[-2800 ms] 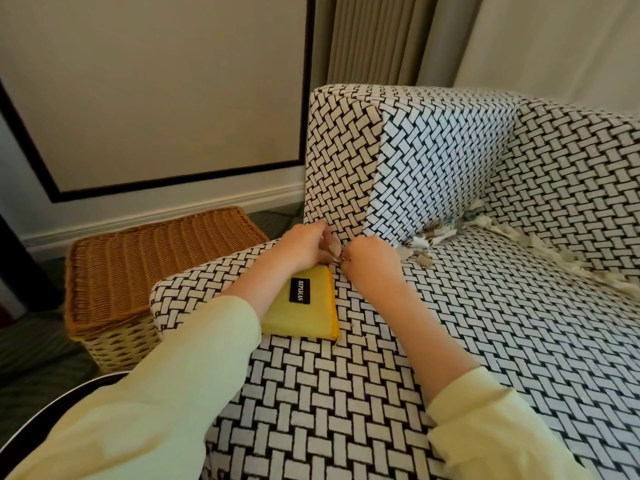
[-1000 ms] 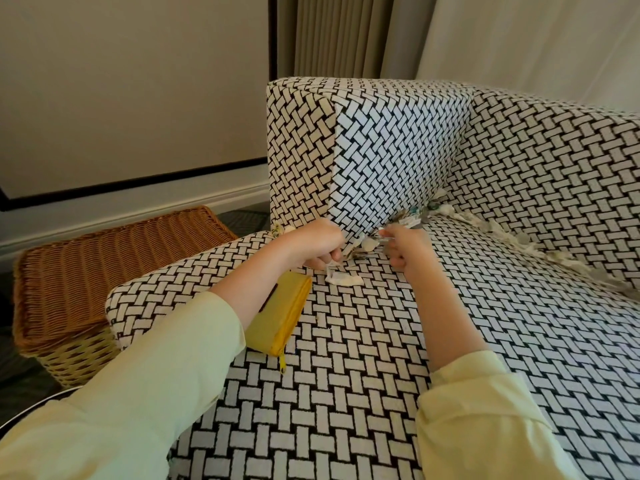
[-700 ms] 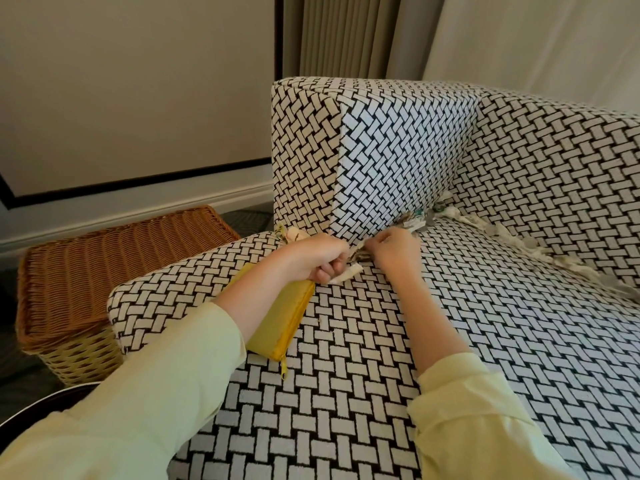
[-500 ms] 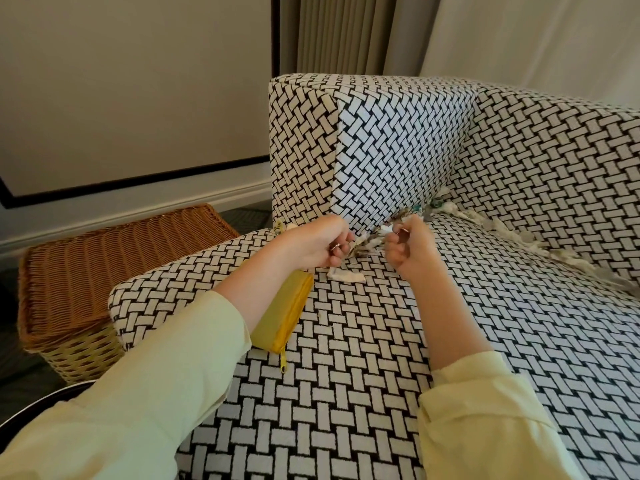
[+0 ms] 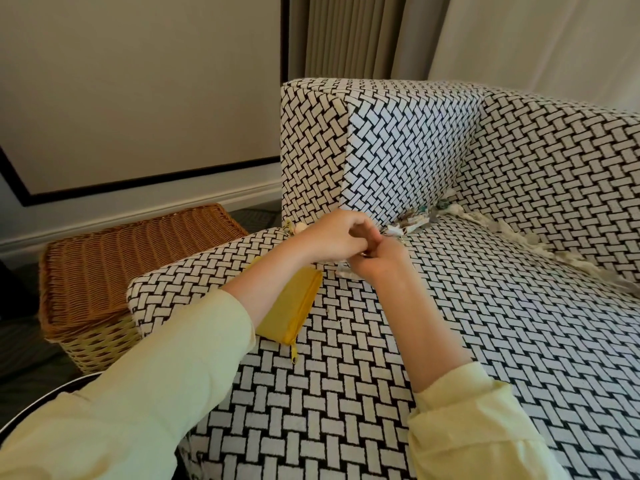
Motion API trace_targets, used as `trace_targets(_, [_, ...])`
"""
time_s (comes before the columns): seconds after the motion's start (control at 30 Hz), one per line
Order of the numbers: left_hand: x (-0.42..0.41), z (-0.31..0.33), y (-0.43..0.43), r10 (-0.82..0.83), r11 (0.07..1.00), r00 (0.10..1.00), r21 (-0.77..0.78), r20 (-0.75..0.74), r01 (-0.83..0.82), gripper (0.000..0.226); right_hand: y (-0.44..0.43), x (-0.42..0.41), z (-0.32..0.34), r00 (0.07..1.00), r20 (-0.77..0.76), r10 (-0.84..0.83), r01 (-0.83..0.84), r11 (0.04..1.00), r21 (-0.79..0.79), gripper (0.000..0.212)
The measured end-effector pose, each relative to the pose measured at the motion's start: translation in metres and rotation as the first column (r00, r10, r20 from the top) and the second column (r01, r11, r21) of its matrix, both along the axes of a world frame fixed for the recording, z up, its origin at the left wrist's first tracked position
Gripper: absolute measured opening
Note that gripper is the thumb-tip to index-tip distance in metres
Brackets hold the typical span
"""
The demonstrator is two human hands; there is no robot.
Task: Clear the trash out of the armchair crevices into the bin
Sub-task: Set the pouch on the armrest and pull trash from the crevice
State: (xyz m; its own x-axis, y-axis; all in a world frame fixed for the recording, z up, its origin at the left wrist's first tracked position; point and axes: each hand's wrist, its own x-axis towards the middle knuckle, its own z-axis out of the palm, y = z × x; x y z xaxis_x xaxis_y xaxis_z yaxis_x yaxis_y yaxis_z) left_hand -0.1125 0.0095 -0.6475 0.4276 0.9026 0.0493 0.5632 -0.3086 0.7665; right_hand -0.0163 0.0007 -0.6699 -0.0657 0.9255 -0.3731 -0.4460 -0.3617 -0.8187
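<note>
Nearby, yellow pouch under left forearm; wicker bin off seat's left edge. Left hand and right hand meet, closed on pale crumpled trash.

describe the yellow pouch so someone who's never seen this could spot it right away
Start at the black-and-white woven armchair and find the seat's front left corner, near the wicker basket. The pouch lies flat there, partly under the left forearm. It is the only plain yellow thing on the patterned fabric.
</note>
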Motion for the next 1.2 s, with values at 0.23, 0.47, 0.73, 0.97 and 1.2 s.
trace_targets(0.23, [-0.037,0.010,0.001,0.306,0.949,0.861,0.062,-0.405,-0.308,0.039,0.010,-0.003,0.001,0.788,-0.553,-0.271,0.127,0.950,-0.285,0.020])
trace_targets(0.47, [-0.042,-0.001,-0.038,0.097,0.935,0.551,-0.115,-0.829,-0.337,0.107,0.007,-0.014,0.001,0.901,-0.416,-0.127,0.044,0.978,-0.205,0.030])
trace_targets(0.73, [-0.061,0.001,-0.014,0.421,0.837,0.814,-0.173,-0.401,-0.519,0.083,-0.004,-0.023,0.015,0.889,-0.458,-0.002,-0.072,0.987,-0.143,0.016])
trace_targets(0.97, [-0.058,-0.001,-0.008,0.583,0.758,0.811,-0.380,0.033,-0.530,0.070,-0.016,-0.029,0.035,0.857,-0.508,0.088,-0.112,0.994,-0.017,0.019])
trace_targets(1.2, [-0.060,0.002,-0.008,0.608,0.727,0.777,-0.508,0.164,-0.462,0.058,-0.013,-0.031,0.039,0.888,-0.270,0.371,-0.383,0.924,0.011,0.039])
